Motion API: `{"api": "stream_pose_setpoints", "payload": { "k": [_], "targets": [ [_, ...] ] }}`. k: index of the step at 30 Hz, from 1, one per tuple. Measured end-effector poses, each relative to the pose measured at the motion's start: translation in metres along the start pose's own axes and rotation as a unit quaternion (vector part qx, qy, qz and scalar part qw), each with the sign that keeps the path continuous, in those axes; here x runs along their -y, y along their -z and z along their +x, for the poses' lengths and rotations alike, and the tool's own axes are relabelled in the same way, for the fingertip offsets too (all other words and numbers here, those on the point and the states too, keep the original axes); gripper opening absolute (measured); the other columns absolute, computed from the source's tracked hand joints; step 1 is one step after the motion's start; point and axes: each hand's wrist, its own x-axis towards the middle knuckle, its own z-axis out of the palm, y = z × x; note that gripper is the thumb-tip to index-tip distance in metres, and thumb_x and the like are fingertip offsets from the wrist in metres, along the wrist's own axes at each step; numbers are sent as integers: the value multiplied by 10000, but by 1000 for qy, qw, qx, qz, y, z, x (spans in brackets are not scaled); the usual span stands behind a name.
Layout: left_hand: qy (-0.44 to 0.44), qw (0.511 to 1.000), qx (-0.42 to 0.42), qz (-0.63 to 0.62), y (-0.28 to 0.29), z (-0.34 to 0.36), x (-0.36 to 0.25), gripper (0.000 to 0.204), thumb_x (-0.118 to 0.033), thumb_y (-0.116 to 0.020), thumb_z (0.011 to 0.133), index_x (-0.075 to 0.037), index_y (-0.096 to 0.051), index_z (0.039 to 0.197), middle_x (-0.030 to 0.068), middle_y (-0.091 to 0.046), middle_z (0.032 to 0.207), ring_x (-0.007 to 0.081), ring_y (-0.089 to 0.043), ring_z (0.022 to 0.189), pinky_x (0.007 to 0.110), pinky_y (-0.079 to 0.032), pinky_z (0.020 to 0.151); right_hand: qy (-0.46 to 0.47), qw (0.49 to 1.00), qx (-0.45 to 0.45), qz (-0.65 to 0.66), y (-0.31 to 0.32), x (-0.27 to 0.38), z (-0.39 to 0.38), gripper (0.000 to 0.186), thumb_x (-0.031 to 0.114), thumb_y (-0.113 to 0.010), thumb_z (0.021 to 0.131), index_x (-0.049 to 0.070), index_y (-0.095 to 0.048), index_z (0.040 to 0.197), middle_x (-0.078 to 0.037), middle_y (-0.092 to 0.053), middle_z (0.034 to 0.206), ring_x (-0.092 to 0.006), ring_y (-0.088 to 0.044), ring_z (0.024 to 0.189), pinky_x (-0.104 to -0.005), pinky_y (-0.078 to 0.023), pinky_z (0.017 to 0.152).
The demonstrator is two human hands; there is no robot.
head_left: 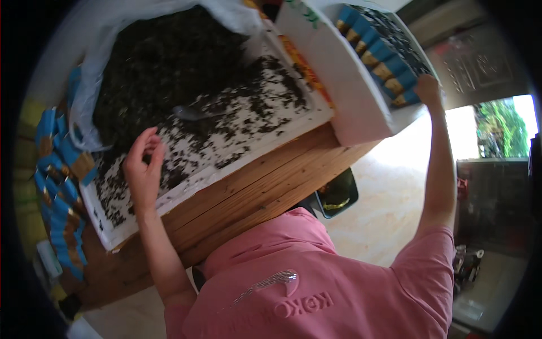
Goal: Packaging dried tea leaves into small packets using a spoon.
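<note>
My left hand [145,169] hovers over the near left part of a white tray [217,172], its fingers loosely bent and apart with nothing in them. Dark loose leaves, like dried tea [169,62], are heaped at the back and scattered towards the front. Among them lies a clear plastic scoop [195,113]. Far to the right, my right hand [428,89] reaches into a white foam box [361,96]. Its fingers close at the near end of a row of blue-and-gold packets [389,70], seemingly on the last packet [407,97]; the fingertips are mostly hidden.
A clear plastic bag [87,101] drapes around the heap. Left of the tray, several blue-and-gold packets [59,198] are piled up. Tray and box rest on a wooden table [248,186]. Below its edge, a dark bin [337,195] stands on the pale floor [375,209].
</note>
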Motion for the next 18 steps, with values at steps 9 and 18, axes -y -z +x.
{"api": "stream_pose_setpoints", "payload": {
  "k": [9,18],
  "targets": [
    [-21,998,-62,-19,-3,-4,-5,302,-28,-691,824,-2,-634,1120,61,-657,869,113,-584,751,262,-490,696,-44,971,-146,186,130,120,16,125,141,-583,926,32,-642,920,-170,-674,855,-338,-666,793,-384,-523,686],
    [-20,976,-170,-136,13,-9,-10,207,-45,-664,850,1,-659,1051,60,-681,825,98,-613,717,243,-497,674,205,776,-34,596,192,393,22,119,44,-662,836,-6,-646,943,-125,-645,944,-308,-641,856,-343,-502,727]
  ]
}}
